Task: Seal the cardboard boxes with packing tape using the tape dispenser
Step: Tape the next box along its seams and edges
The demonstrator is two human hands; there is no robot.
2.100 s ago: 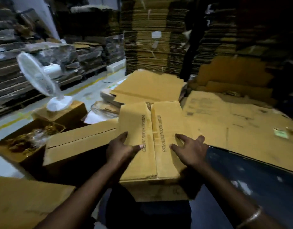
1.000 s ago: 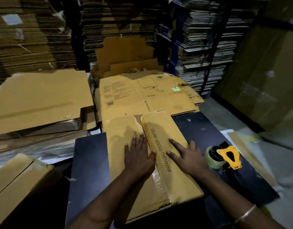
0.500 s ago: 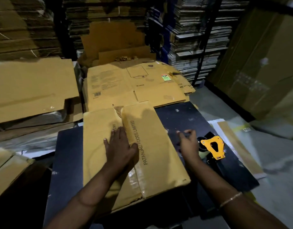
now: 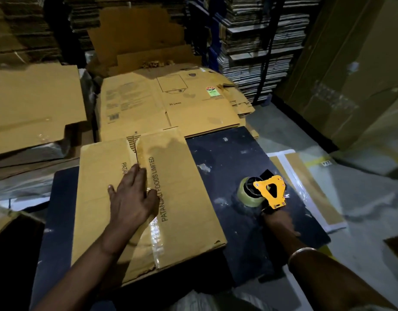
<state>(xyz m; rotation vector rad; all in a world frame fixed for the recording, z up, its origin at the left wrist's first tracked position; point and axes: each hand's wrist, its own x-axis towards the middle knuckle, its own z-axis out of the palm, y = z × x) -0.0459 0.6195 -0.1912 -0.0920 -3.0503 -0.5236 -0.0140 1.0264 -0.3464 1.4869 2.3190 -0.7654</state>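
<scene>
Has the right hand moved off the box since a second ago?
Yes. The right hand left the cardboard box and went rightward across the black table to grip the tape dispenser.

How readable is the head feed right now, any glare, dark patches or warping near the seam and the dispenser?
Head view: dim overall; glare on the clear tape strip at the box seam's near end; left hand flat on the seam, sharp enough; the tape dispenser shows clearly, but the right hand gripping it is in shadow; racks at the edges bow from the wide lens.
</scene>
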